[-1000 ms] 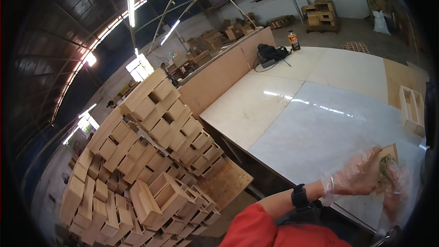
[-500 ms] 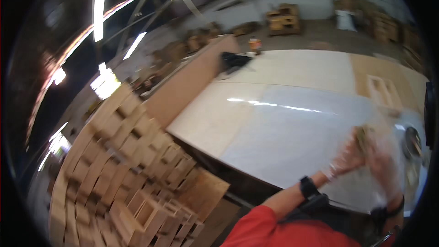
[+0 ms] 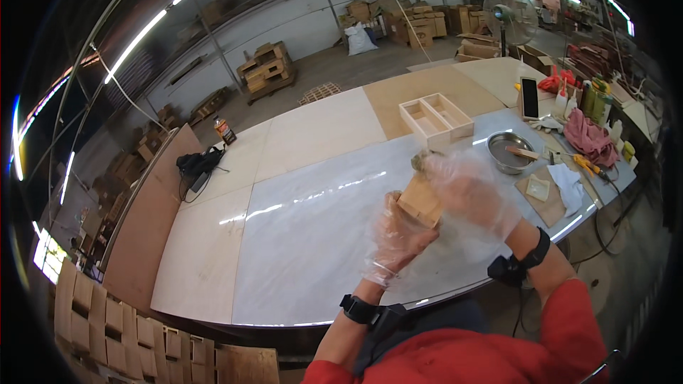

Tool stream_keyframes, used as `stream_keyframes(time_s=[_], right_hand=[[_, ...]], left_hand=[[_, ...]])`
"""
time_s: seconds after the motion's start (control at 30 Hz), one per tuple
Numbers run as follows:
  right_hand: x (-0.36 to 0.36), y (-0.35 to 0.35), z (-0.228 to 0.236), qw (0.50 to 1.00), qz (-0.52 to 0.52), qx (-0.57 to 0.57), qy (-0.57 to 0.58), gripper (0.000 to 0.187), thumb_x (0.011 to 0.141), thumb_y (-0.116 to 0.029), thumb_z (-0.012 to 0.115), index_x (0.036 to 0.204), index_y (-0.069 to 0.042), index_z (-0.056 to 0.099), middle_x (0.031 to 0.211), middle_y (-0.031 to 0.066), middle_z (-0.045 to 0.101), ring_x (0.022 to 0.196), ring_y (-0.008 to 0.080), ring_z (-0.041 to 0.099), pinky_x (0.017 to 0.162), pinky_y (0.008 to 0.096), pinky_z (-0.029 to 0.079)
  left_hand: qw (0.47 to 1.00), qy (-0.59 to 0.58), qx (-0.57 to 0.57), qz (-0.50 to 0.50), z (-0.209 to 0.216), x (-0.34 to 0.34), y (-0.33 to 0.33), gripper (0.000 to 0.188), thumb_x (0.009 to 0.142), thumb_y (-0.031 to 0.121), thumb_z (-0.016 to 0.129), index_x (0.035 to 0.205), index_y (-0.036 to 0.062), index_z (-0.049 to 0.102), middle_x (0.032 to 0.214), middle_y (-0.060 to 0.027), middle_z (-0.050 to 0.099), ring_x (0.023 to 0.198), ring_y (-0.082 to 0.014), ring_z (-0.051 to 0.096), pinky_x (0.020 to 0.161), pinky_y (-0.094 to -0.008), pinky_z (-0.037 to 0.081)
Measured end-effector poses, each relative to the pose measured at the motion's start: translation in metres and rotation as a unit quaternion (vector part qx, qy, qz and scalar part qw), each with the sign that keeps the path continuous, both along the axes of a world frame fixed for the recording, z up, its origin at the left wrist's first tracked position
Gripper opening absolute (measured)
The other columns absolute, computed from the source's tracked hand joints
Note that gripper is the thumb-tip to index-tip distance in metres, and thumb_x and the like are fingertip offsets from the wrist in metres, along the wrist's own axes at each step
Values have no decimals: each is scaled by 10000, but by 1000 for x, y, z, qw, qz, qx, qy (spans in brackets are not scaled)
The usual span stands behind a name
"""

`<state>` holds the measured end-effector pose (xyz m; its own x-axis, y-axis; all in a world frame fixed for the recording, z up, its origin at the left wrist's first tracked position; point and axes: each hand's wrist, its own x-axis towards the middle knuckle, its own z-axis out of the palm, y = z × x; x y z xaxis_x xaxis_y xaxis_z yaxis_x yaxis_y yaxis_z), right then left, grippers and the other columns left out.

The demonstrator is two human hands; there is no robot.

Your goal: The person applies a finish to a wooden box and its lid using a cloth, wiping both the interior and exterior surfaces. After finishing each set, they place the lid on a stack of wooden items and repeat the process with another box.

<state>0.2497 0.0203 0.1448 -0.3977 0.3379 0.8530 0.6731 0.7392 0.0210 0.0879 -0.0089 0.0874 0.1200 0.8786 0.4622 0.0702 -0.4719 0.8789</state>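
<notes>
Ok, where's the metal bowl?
Head view, right of centre: the metal bowl is on the table, beyond and right of the right hand, between the wooden box and pink cloth.

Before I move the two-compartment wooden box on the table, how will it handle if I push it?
The wooden box looks light for its size, being open-topped and thin-walled. It is probably stiff, with a divider bracing the middle. Low, broad and square-cornered, it seems unlikely to roll.

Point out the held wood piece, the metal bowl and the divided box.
Wood piece (image 3: 421, 202): head view, on its broad face.
Bowl (image 3: 509, 168): head view, on its near wall.
Box (image 3: 452, 133): head view, on its near side.
</notes>
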Motion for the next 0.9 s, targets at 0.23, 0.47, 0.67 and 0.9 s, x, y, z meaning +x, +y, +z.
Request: stream_keyframes(time_s=[0.23,0.47,0.67,0.9], right_hand=[[-4,-18,12,999,4,21,-43,230,797,-132,612,1015,-60,620,693,83,603,591,252,601,535,382,497],[8,-34,-2,995,-60,-61,-45,189,839,-132,581,1004,-45,613,742,99,611,669,254,613,577,378,491],[40,-1,-3,990,-81,36,-107,158,846,-161,590,952,-48,620,669,96,588,623,254,614,550,390,481],[40,-40,-12,978,-100,-171,-69,230,893,-154,548,1064,-17,617,966,133,643,882,263,624,730,383,502]], left_hand=[[997,-16,69,0,-1,3,0,655,638,213,868,1100,50,433,916,-92,590,846,-191,611,741,-327,513],[998,56,6,30,4,-11,4,571,670,129,823,1065,20,426,965,-87,609,883,-156,609,768,-307,514],[984,170,45,24,18,2,-5,594,630,206,843,1039,25,451,857,-104,632,793,-192,638,678,-336,519],[988,147,43,31,21,-5,0,602,623,208,847,1037,34,446,837,-98,614,739,-193,614,660,-341,505]])
